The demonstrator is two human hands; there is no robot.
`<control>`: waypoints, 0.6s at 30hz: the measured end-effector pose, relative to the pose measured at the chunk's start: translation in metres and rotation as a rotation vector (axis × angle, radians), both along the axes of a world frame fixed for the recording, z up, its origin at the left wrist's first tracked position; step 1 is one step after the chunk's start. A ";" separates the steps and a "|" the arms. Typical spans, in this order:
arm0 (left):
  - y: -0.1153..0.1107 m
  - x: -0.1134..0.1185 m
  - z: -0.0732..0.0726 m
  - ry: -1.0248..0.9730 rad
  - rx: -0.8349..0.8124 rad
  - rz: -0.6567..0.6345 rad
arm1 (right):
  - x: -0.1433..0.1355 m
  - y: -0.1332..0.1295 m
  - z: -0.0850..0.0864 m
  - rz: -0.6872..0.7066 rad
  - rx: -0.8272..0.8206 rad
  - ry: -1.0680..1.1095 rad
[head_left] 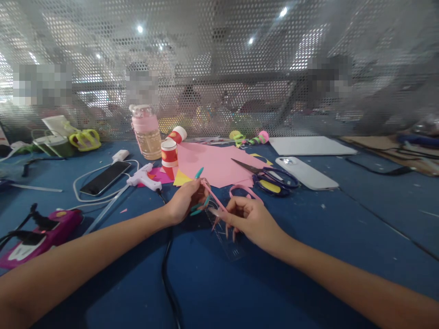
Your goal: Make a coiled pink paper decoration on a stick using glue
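Note:
A narrow pink paper strip [215, 196] is stretched between my two hands above the blue table. My left hand [187, 198], with long teal nails, pinches its upper left end. The lower right part lies between the closed thumb and fingers of my right hand [252, 221]. Just behind my right hand a curled pink strip [245, 188] forms a loop. Under my hands lies a clear plastic ruler [231, 249], partly covered by my fingers. Beyond them are pink paper sheets [209, 162] and scissors [270, 176] with dark blue handles.
Left of my hands are a white glue gun [146, 177], a dark phone [105, 178] and a magenta power strip [44, 235]. Red paper cups [169, 154] and a pink-topped bottle [146, 132] stand behind. To the right lie a white phone [307, 172] and a closed laptop [312, 146].

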State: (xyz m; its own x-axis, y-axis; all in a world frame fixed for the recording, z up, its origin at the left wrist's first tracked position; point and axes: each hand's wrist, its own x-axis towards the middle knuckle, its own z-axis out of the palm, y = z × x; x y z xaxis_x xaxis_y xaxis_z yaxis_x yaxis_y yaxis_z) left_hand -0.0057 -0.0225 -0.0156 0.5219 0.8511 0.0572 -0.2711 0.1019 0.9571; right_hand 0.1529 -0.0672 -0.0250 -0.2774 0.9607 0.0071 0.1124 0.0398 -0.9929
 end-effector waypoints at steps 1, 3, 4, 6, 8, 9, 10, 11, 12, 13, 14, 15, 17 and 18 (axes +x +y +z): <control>0.000 0.000 0.000 -0.003 -0.003 0.000 | 0.000 0.000 0.000 0.000 0.001 -0.002; 0.000 0.000 -0.001 -0.014 -0.002 0.001 | 0.001 0.000 0.000 0.004 0.006 -0.005; 0.000 0.000 -0.001 -0.016 0.001 0.002 | 0.001 0.000 -0.001 0.005 0.009 -0.006; 0.001 0.000 -0.001 -0.010 0.003 0.002 | 0.001 0.000 -0.001 0.004 0.019 -0.007; 0.000 0.000 -0.001 -0.004 0.000 -0.001 | 0.001 0.000 -0.002 0.005 0.022 -0.005; 0.000 0.000 -0.001 -0.005 -0.004 -0.001 | 0.001 0.000 -0.002 0.004 0.022 -0.003; 0.000 0.000 -0.001 -0.007 -0.008 -0.001 | 0.001 0.000 -0.002 0.001 0.020 -0.001; 0.000 0.001 0.000 -0.012 -0.012 0.003 | 0.001 0.000 -0.003 -0.001 0.018 0.002; -0.001 0.001 0.000 -0.016 -0.016 0.011 | 0.001 0.001 -0.002 -0.003 0.014 0.007; -0.001 0.002 0.001 -0.016 -0.021 0.019 | 0.000 0.001 -0.002 -0.006 0.009 0.014; -0.001 0.002 0.001 -0.015 -0.024 0.029 | 0.000 0.001 -0.001 -0.010 0.003 0.022; 0.000 0.002 0.001 -0.012 -0.023 0.041 | 0.000 0.001 0.000 -0.013 -0.009 0.032; 0.002 0.002 -0.001 0.006 0.004 0.066 | 0.000 0.001 0.002 -0.022 -0.043 0.059; 0.003 0.002 -0.002 0.024 0.035 0.079 | 0.001 0.001 0.003 -0.026 -0.064 0.076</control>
